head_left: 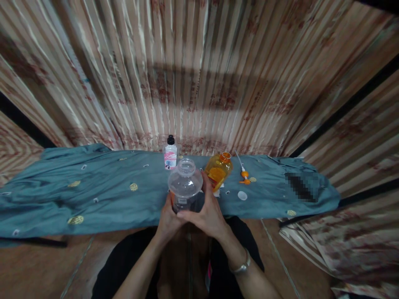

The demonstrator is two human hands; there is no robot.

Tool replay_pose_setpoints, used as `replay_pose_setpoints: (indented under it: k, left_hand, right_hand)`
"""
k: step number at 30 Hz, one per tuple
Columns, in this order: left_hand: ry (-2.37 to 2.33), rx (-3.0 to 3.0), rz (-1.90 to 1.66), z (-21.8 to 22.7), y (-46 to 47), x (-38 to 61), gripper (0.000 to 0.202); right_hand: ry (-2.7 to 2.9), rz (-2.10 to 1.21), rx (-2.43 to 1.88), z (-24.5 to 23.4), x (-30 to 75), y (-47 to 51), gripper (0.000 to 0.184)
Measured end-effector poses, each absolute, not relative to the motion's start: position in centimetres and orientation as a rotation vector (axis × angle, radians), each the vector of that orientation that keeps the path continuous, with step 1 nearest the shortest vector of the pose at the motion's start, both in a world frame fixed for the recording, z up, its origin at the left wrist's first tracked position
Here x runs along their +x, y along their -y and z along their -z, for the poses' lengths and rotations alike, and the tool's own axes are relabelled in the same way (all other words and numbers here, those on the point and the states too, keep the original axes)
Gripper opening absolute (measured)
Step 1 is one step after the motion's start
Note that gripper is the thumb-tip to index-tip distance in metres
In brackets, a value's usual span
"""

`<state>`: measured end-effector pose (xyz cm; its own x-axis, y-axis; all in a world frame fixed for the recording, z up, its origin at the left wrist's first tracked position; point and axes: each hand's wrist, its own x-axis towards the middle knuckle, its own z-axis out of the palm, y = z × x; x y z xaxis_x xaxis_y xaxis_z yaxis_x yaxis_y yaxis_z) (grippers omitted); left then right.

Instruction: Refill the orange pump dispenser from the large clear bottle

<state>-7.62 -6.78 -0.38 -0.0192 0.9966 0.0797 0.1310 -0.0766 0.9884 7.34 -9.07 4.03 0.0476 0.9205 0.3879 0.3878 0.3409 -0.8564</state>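
Clear jar: we hold the clear jar (185, 182) upright in front of us, over the near edge of the blue cloth (109, 195). Its wide mouth is open, with no lid on it.
Left hand: our left hand (168, 222) wraps the jar's lower left side, fingers curled tight against the wall.
Right hand: our right hand (208, 216) cups the lower right side, thumb up along the wall and fingers closed across the front. A wristband (241, 265) sits on that wrist.
Handling: it looks like thin see-through plastic, so we judge it light, slightly springy and smooth enough to slip. Something dark shows low inside; we cannot tell what.
Best hold: low on the body with both palms, or under the shoulder below the rim.
Behind: a small white bottle (170, 154) with a black cap stands upright.
Right: an orange bottle (218, 170) lies tilted near our right thumb. A pump (243, 174) and a white cap (242, 195) lie apart on the cloth.
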Motion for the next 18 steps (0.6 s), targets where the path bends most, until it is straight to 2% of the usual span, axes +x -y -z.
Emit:
replay_pose_setpoints:
  k: [2,5,10,14,18]
  left_hand:
    - [-1.265,1.343,-1.22,-0.3,6.9,-7.6,0.07]
    - [-1.247,1.291,-1.244,-0.9,6.9,-7.8,0.073]
    - [-1.095,1.039,-1.36,-1.8,6.5,-8.5,0.1]
    - [-0.934,0.736,-1.359,-2.5,6.3,-8.4,0.079]
    - [-0.89,0.514,-1.262,-2.9,6.8,-7.5,0.071]
  right_hand:
    - [1.462,-0.7,-1.194,-4.6,6.5,7.8,0.123]
    - [1.349,-0.755,-1.129,-5.6,5.7,6.8,0.105]
    - [1.272,-0.784,-0.997,-8.3,5.4,6.1,0.094]
    - [1.236,-0.759,-0.972,-10.2,5.4,5.8,0.086]
    - [1.212,-0.863,-0.938,-10.6,4.8,5.6,0.081]
